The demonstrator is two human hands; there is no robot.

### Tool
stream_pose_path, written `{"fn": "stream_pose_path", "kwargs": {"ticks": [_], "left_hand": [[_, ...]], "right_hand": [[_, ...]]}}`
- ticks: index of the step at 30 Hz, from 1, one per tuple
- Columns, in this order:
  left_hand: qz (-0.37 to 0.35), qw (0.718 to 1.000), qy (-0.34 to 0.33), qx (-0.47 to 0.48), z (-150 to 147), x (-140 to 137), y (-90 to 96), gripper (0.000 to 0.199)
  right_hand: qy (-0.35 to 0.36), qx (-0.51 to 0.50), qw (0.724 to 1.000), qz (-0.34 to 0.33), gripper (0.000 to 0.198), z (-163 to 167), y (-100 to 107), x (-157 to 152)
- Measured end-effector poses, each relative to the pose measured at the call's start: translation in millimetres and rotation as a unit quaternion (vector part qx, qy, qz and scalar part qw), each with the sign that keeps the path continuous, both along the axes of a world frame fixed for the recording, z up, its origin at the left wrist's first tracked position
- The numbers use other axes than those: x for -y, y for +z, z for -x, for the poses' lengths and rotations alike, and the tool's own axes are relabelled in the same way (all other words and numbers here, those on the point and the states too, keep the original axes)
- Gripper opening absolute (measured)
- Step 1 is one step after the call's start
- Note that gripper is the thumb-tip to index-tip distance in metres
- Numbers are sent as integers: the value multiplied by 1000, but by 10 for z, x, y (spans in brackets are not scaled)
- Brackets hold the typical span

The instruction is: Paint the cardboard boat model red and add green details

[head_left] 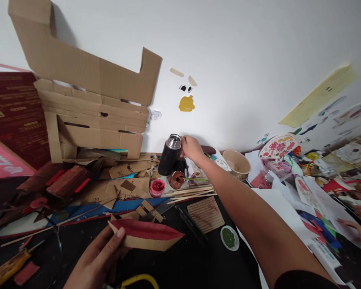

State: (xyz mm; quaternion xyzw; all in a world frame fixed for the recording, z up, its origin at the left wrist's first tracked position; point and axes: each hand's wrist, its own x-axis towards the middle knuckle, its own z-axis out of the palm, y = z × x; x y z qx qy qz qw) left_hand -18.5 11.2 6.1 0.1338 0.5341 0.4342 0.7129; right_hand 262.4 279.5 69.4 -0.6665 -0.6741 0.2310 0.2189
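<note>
closest to me along the table point(204, 265), a yellow loop point(140, 277) pokes up at the edge. just beyond it, the person's left hand point(100, 253) holds a small boat-shaped piece point(150, 241) by one end, thumb over its rim; it sits above the black tabletop, red inside and pale outside. to its right lie a dish of green paint point(229, 238) and a ridged cardboard square point(206, 214). past those, thin wooden sticks point(192, 194) lie side by side, near a pot of red paint point(157, 187) and a jar of brown paint point(176, 182). farther on, the right hand point(191, 147) is at the neck of an uncapped black bottle point(168, 156), fingers curled; i can't tell whether they grip it. beyond, a big cut cardboard sheet point(99, 88) leans against the white wall point(228, 60).
</note>
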Motion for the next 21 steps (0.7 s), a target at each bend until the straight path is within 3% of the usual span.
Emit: {"fn": "stream_pose_path", "kwargs": {"ticks": [4, 9, 15, 21], "left_hand": [[0, 1000, -3, -1, 5, -2, -15, 92], [11, 1000, -7, 13, -6, 2, 16, 102], [3, 1000, 5, -1, -2, -1, -16, 92], [-4, 1000, 0, -12, 17, 16, -61, 84]], "right_hand": [[14, 5, 1000, 22, 38, -1, -24, -4], [3, 11, 1000, -2, 38, 12, -17, -11], [12, 11, 1000, 26, 36, 3, -48, -8], [-1, 5, 1000, 2, 37, -12, -31, -24]]}}
